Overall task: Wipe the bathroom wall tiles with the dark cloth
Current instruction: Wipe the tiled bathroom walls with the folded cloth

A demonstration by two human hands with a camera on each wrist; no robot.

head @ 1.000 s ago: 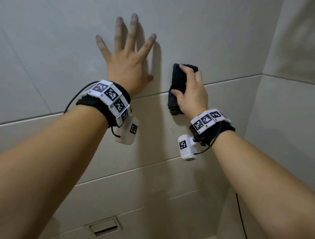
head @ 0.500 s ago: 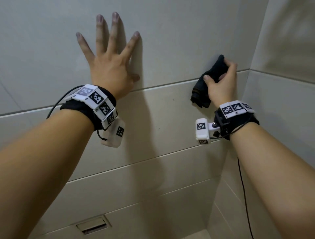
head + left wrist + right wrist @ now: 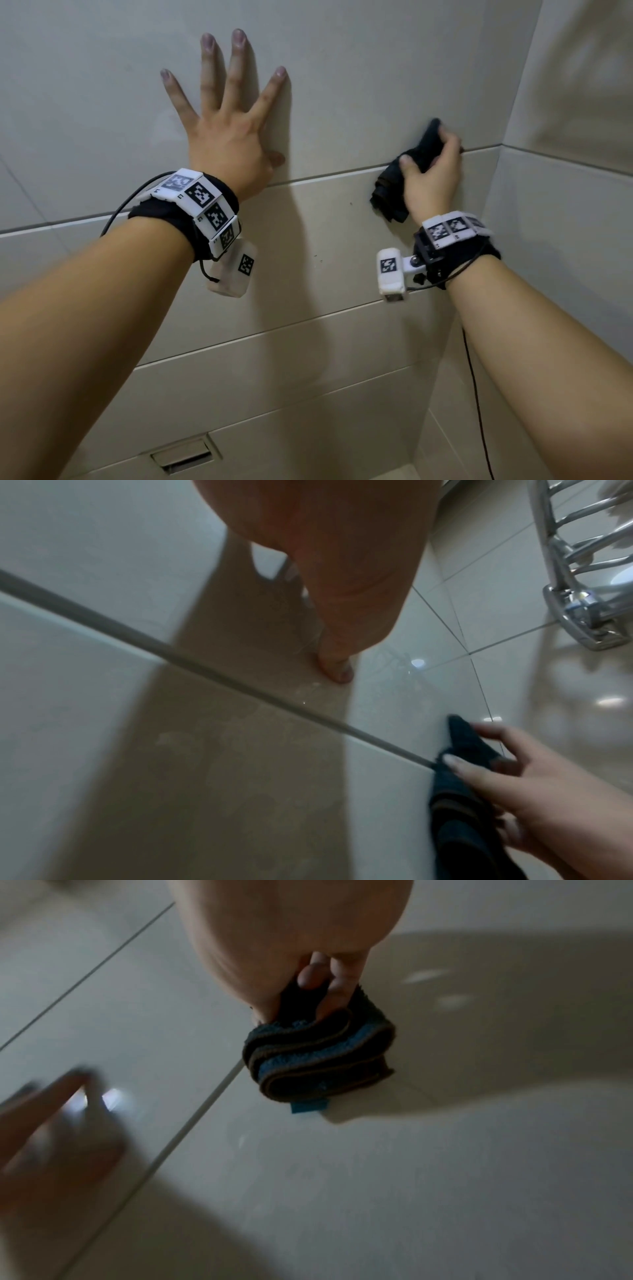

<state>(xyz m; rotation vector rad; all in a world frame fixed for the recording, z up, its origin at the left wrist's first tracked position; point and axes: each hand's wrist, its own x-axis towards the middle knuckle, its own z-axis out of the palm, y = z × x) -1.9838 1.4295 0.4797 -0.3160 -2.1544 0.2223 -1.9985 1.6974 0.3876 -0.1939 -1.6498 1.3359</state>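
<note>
Head view first: the left hand (image 3: 224, 137) lies flat against the wall tiles (image 3: 342, 68), fingers straight and spread, palm pressed to the upper tile just above a grout line (image 3: 325, 176). It holds nothing. Off to its right, well apart, the right hand (image 3: 430, 178) clutches the dark cloth (image 3: 390, 198) — thumb on one side, fingers curled over the top — and presses the bunched fabric against the wall right where the grout line runs, near the corner (image 3: 500, 150) with the side wall. Part of the cloth hangs below the hand.

From the right wrist view the cloth (image 3: 318, 1056) shows as a folded wad with dark blue pile and brownish edging, a small blue tag (image 3: 308, 1106) sticking out at its lower edge; fingertips (image 3: 310, 977) dig into the folds, and the wad touches the tile. The left wrist view catches the same hand (image 3: 534, 783) from the side, fingers wrapped round the cloth (image 3: 459, 804) at the end of the grout line, and a chrome wire rack (image 3: 582, 574) fixed to the wall higher up. Both wrists wear black bands with white marker blocks (image 3: 205, 205) and a small white camera — cables trail from each. Low on the wall sits a recessed metal fitting (image 3: 185, 457).
</note>
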